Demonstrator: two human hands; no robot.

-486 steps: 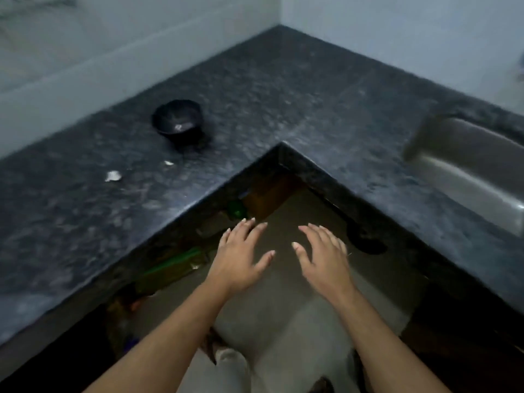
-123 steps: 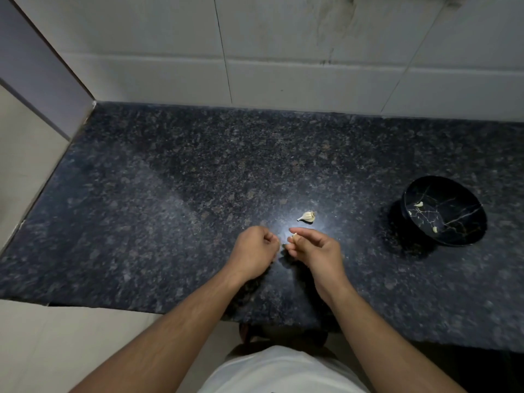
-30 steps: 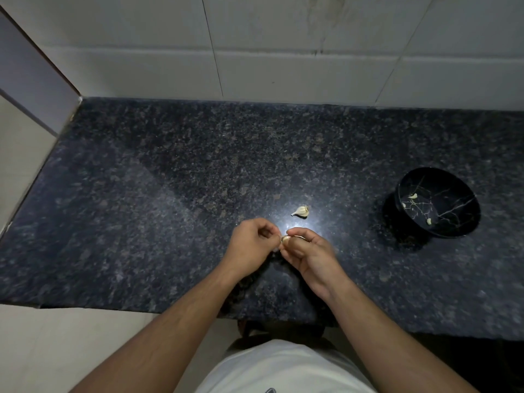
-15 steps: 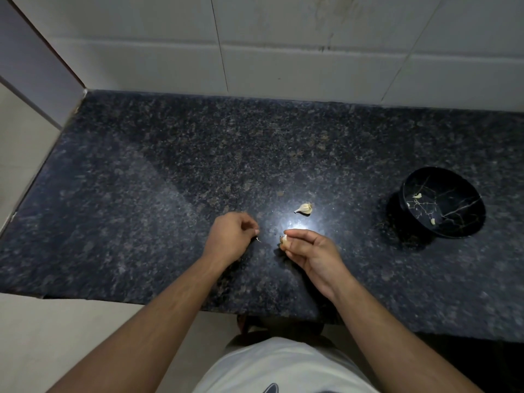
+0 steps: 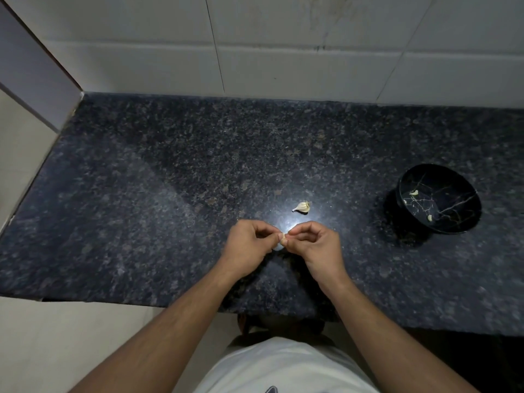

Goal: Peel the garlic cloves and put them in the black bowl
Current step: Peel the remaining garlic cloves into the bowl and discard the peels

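Now, head view: both hands meet over the dark counter (image 5: 170, 194), left hand (image 5: 246, 251) and right hand (image 5: 314, 248) each pinching one garlic clove (image 5: 280, 241) between fingertips. A second clove (image 5: 302, 207) lies at twelve o'clock; the black bowl (image 5: 453, 222), holding small pale bits, sits toward two o'clock.

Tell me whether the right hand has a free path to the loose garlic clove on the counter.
Probably yes: the loose clove lies just beyond the right hand, nothing between them, but that hand is pinching another clove.
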